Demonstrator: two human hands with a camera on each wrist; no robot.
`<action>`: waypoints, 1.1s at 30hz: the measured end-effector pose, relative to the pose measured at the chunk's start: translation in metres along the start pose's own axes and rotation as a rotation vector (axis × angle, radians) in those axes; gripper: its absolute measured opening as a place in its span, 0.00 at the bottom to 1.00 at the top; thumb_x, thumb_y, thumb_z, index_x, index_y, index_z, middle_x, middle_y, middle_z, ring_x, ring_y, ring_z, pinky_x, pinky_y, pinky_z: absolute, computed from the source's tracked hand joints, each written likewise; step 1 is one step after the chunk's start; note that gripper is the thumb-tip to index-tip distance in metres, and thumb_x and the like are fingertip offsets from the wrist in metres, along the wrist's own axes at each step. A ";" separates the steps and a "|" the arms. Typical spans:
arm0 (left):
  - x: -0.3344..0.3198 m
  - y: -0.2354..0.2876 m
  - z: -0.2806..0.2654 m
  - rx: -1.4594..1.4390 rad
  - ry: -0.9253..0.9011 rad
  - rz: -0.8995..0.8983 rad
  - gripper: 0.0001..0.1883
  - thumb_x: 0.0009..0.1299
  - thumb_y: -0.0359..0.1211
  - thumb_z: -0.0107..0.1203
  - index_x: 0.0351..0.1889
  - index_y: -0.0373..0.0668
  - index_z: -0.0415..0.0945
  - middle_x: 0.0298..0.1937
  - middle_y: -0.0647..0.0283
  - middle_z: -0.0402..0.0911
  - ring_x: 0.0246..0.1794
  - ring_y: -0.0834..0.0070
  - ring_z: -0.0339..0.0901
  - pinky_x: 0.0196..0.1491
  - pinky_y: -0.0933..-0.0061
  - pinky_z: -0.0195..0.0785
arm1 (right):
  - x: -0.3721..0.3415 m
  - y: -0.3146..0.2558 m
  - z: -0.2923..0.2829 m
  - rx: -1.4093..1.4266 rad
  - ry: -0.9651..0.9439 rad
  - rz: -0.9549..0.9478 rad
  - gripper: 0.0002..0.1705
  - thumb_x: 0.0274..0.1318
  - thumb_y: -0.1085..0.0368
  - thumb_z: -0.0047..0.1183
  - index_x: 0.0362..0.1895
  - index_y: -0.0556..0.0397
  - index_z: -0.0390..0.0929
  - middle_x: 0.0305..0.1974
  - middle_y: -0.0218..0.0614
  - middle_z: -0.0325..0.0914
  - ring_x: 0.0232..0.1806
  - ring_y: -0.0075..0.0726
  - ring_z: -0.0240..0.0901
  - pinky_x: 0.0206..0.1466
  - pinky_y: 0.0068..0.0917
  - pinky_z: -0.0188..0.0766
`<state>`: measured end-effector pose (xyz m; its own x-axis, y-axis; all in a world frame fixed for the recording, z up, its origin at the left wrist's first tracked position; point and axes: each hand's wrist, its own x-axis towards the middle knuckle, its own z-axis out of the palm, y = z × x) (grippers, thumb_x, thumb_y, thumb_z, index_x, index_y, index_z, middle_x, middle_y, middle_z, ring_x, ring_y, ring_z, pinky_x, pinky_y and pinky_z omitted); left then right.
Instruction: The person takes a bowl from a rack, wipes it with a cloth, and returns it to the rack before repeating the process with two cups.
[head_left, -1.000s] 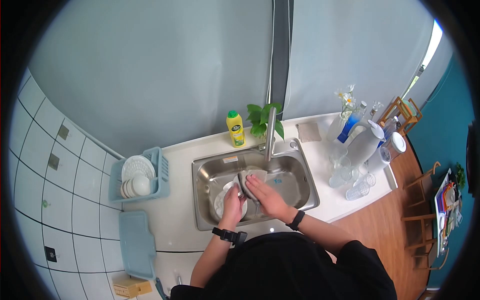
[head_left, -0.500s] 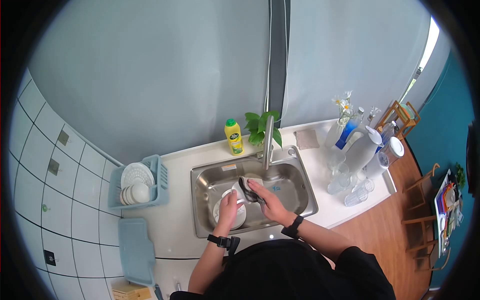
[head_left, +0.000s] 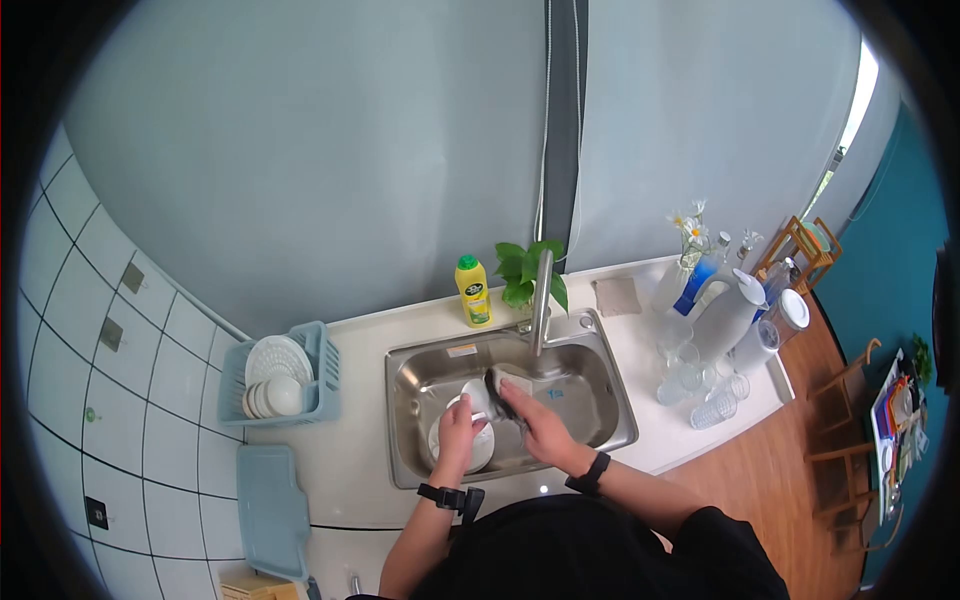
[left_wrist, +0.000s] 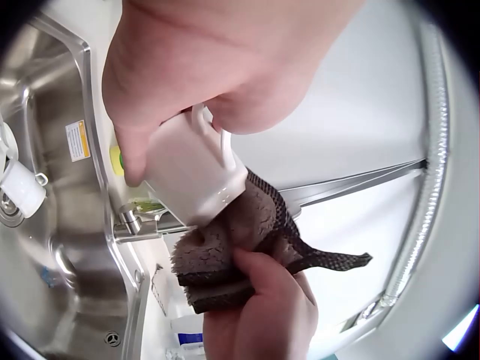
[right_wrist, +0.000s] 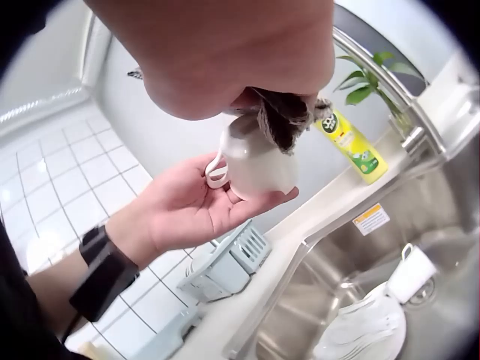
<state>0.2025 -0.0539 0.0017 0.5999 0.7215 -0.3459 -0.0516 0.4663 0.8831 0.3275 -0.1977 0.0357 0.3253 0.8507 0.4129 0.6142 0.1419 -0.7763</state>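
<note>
In the head view my left hand is over the sink, gripping a white cup with a handle. Fingers and thumb curl round the cup's side in the left wrist view, and its base faces that hand's palm in part. My right hand pinches a grey-brown cloth with a dark woven edge. The cloth is bunched against one end of the cup, covering it. Below the hands, a white plate and a second white cup lie in the sink basin.
The steel sink has a tall faucet behind it. A yellow bottle and a plant stand at the back. At left sits a blue dish rack with white dishes. Glasses and a pitcher stand at right.
The cloth has shifted against the cup as my right hand turned and drew slightly back. My left hand keeps its grip on the cup. The head view has tilted slightly.
</note>
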 end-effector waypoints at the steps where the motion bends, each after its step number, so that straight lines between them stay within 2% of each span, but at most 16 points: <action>1: -0.001 0.001 0.000 0.047 -0.003 0.003 0.23 0.79 0.46 0.48 0.52 0.31 0.75 0.46 0.60 0.79 0.45 0.74 0.80 0.48 0.71 0.79 | 0.001 -0.002 -0.001 0.000 0.000 -0.003 0.43 0.45 0.85 0.36 0.71 0.58 0.61 0.70 0.56 0.60 0.73 0.59 0.56 0.75 0.39 0.54; 4: 0.001 0.000 -0.007 0.196 -0.074 0.034 0.23 0.79 0.46 0.48 0.51 0.32 0.75 0.45 0.60 0.79 0.44 0.74 0.80 0.47 0.71 0.79 | 0.005 -0.002 -0.005 -0.064 -0.035 -0.074 0.45 0.41 0.86 0.35 0.71 0.58 0.60 0.71 0.56 0.60 0.74 0.58 0.54 0.76 0.39 0.51; 6: 0.003 -0.002 -0.009 0.296 -0.140 0.064 0.22 0.79 0.46 0.48 0.50 0.32 0.75 0.45 0.60 0.79 0.43 0.73 0.80 0.47 0.71 0.79 | 0.008 0.012 -0.005 0.063 -0.020 0.011 0.38 0.47 0.85 0.36 0.67 0.59 0.66 0.63 0.52 0.71 0.67 0.53 0.67 0.70 0.38 0.62; 7: 0.003 -0.001 -0.010 0.259 -0.164 0.019 0.22 0.79 0.45 0.48 0.52 0.32 0.75 0.46 0.59 0.79 0.45 0.72 0.80 0.47 0.70 0.79 | 0.008 0.015 -0.006 0.063 -0.020 0.008 0.38 0.47 0.85 0.36 0.67 0.59 0.66 0.63 0.52 0.71 0.67 0.53 0.67 0.70 0.38 0.62; 9: 0.004 0.000 -0.009 0.221 -0.191 -0.016 0.22 0.79 0.45 0.48 0.53 0.32 0.74 0.46 0.58 0.79 0.46 0.71 0.80 0.47 0.69 0.79 | 0.009 0.023 -0.009 0.317 -0.099 0.427 0.26 0.55 0.80 0.38 0.59 0.61 0.72 0.48 0.42 0.81 0.51 0.40 0.78 0.55 0.34 0.73; 10: 0.003 0.000 -0.007 0.083 -0.172 -0.055 0.22 0.79 0.45 0.48 0.54 0.32 0.73 0.47 0.58 0.78 0.47 0.71 0.79 0.48 0.66 0.79 | 0.006 0.034 -0.003 0.375 -0.028 0.396 0.21 0.61 0.74 0.40 0.57 0.60 0.74 0.37 0.36 0.81 0.37 0.27 0.73 0.43 0.31 0.72; 11: 0.003 0.001 -0.005 -0.056 -0.153 -0.096 0.22 0.79 0.44 0.48 0.56 0.32 0.72 0.48 0.58 0.77 0.49 0.70 0.79 0.50 0.64 0.79 | 0.001 0.045 0.002 0.372 -0.025 0.391 0.21 0.61 0.74 0.40 0.57 0.60 0.74 0.37 0.36 0.81 0.37 0.27 0.73 0.43 0.31 0.72; 14: -0.008 0.012 0.006 -0.284 -0.183 -0.087 0.21 0.79 0.43 0.48 0.57 0.33 0.70 0.50 0.59 0.74 0.50 0.70 0.78 0.52 0.61 0.77 | -0.003 0.050 0.008 0.648 -0.049 0.708 0.17 0.61 0.72 0.42 0.51 0.59 0.76 0.35 0.33 0.79 0.35 0.25 0.72 0.38 0.29 0.71; 19: 0.003 -0.016 0.003 -0.106 -0.093 0.009 0.20 0.80 0.43 0.47 0.56 0.34 0.71 0.48 0.61 0.75 0.45 0.72 0.77 0.53 0.62 0.77 | 0.000 0.036 0.021 0.695 0.224 0.801 0.12 0.60 0.70 0.43 0.41 0.62 0.79 0.30 0.36 0.80 0.29 0.28 0.75 0.31 0.27 0.70; 23: 0.004 -0.013 0.002 0.051 -0.170 -0.011 0.20 0.80 0.44 0.47 0.55 0.35 0.72 0.47 0.60 0.78 0.47 0.73 0.77 0.53 0.63 0.76 | 0.004 0.033 0.007 0.600 0.156 0.889 0.12 0.58 0.72 0.44 0.41 0.63 0.78 0.30 0.36 0.79 0.30 0.27 0.75 0.31 0.27 0.69; 26: -0.003 0.006 0.012 0.055 -0.220 -0.045 0.20 0.80 0.44 0.47 0.55 0.35 0.73 0.50 0.59 0.79 0.51 0.70 0.78 0.54 0.60 0.76 | 0.004 0.031 0.006 0.556 0.080 0.689 0.15 0.58 0.73 0.42 0.47 0.63 0.76 0.29 0.35 0.78 0.29 0.27 0.74 0.32 0.30 0.70; 28: 0.000 0.003 0.014 -0.064 -0.179 -0.061 0.21 0.80 0.45 0.46 0.55 0.35 0.73 0.52 0.57 0.79 0.52 0.68 0.78 0.55 0.58 0.76 | 0.002 0.016 0.001 0.242 0.044 0.508 0.24 0.58 0.75 0.40 0.59 0.61 0.70 0.37 0.46 0.81 0.38 0.41 0.79 0.42 0.35 0.74; 29: 0.001 0.001 0.014 -0.180 -0.138 -0.082 0.21 0.80 0.45 0.46 0.55 0.35 0.73 0.54 0.56 0.79 0.53 0.66 0.79 0.55 0.56 0.76 | 0.002 0.012 0.003 0.241 0.046 0.505 0.24 0.58 0.75 0.40 0.59 0.61 0.70 0.37 0.46 0.81 0.38 0.41 0.79 0.42 0.35 0.74; 31: 0.000 0.001 0.015 -0.246 -0.128 -0.074 0.22 0.80 0.46 0.45 0.56 0.35 0.73 0.54 0.56 0.79 0.52 0.64 0.79 0.55 0.55 0.76 | 0.003 0.004 0.008 0.051 0.159 0.180 0.33 0.56 0.78 0.39 0.69 0.57 0.62 0.53 0.56 0.78 0.56 0.57 0.76 0.58 0.39 0.71; 32: 0.000 0.001 0.016 -0.312 -0.119 -0.072 0.23 0.80 0.47 0.45 0.56 0.35 0.73 0.54 0.55 0.79 0.52 0.62 0.79 0.55 0.53 0.76 | 0.002 0.002 0.005 0.057 0.048 0.211 0.39 0.53 0.80 0.39 0.73 0.57 0.57 0.66 0.61 0.66 0.68 0.62 0.63 0.68 0.40 0.62; 33: 0.002 0.000 0.017 -0.312 -0.122 -0.071 0.23 0.80 0.47 0.45 0.56 0.35 0.73 0.54 0.55 0.79 0.52 0.62 0.79 0.55 0.53 0.76 | 0.003 0.003 0.005 0.055 0.050 0.211 0.39 0.53 0.80 0.39 0.73 0.57 0.57 0.66 0.61 0.66 0.68 0.62 0.63 0.68 0.40 0.62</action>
<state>0.2169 -0.0610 0.0065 0.7009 0.6236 -0.3462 -0.2367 0.6613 0.7118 0.3262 -0.1920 0.0324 0.4785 0.8384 0.2610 0.4893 -0.0077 -0.8721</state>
